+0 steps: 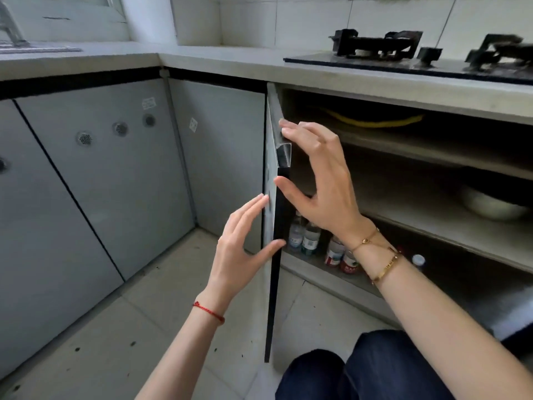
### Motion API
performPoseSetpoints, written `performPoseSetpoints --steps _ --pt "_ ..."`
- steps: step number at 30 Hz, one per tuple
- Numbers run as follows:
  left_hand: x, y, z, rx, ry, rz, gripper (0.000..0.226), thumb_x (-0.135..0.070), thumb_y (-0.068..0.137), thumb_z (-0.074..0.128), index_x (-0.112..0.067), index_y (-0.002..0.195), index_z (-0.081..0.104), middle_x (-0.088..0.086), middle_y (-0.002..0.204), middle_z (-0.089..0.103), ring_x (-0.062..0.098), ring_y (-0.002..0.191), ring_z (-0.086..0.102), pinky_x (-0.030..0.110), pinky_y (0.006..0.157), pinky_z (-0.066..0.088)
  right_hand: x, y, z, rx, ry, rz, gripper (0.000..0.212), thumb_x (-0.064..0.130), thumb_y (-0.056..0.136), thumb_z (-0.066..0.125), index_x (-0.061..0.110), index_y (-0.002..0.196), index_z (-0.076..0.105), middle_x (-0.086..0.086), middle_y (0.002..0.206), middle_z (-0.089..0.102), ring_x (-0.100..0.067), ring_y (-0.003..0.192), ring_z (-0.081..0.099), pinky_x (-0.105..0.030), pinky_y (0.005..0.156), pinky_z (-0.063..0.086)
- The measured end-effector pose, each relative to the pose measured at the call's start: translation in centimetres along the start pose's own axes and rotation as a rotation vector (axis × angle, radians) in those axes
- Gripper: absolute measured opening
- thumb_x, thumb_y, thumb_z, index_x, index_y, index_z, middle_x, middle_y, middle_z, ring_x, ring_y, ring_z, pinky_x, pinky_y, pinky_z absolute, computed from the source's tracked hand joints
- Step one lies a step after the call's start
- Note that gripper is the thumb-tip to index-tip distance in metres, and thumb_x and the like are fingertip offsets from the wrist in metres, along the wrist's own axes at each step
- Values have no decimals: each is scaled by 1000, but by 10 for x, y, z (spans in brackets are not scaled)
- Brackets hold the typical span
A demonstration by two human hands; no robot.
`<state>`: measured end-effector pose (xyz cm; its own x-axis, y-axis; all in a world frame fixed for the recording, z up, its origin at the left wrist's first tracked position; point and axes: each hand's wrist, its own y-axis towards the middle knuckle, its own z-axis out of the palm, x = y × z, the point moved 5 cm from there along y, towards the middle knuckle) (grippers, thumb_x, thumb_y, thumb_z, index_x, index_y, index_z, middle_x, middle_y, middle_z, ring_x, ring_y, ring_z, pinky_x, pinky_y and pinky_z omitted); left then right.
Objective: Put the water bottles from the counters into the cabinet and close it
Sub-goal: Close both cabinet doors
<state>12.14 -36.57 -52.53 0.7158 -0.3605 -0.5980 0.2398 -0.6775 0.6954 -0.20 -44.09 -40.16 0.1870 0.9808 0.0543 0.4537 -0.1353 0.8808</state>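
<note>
The cabinet door (272,284) stands open, edge-on toward me, under the stove counter. Several water bottles (310,238) stand on the cabinet's bottom shelf (314,277), some with green labels, some with red; a blue-capped one (418,259) shows behind my right wrist. My left hand (245,243) is spread against the door's outer face, thumb wrapped around its edge. My right hand (317,174) is open on the inner side, fingertips touching the door's top edge and handle. Neither hand holds a bottle.
A gas hob (409,53) sits on the counter (230,62) above the cabinet. A metal bowl (493,206) rests on the middle shelf, and a yellow hose (372,121) runs above the top shelf. Closed grey doors (95,174) line the left. My knees (360,370) are at the bottom.
</note>
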Motion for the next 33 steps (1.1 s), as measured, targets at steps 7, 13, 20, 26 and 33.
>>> performPoseSetpoints --steps 7,13,20,26,33 --pt "-26 24 69 52 -130 47 80 -33 77 82 -19 144 40 -4 150 41 12 141 39 40 113 40 -40 -31 -49 -35 -139 74 56 23 92 60 -7 136 43 -21 147 40 -30 137 38 -44 114 33" --pt "-47 43 140 -7 -127 15 81 -40 77 80 -20 144 41 -3 145 40 17 133 42 29 110 40 -83 -56 -89 -100 -324 139 46 17 95 52 -5 135 45 -18 143 45 -27 134 41 -37 115 29" --pt "-52 74 217 80 -28 24 77 -32 86 70 -26 150 29 0 155 26 16 143 29 40 110 42 -156 -69 -126 -136 -607 243 44 15 95 56 6 138 49 -12 148 40 -29 138 33 -43 117 27" --pt "-41 103 258 153 103 91 74 -31 90 61 -26 153 23 3 162 16 21 146 25 35 117 33 -215 -64 -136 -95 -834 288 43 26 97 52 16 139 49 -7 153 38 -30 145 24 -57 118 17" --pt "-30 118 284 177 153 85 75 -30 91 58 -28 154 18 2 163 10 23 147 24 38 116 34 -242 -64 -130 -118 -949 264 44 25 98 54 17 141 48 -8 152 40 -31 145 25 -59 119 15"
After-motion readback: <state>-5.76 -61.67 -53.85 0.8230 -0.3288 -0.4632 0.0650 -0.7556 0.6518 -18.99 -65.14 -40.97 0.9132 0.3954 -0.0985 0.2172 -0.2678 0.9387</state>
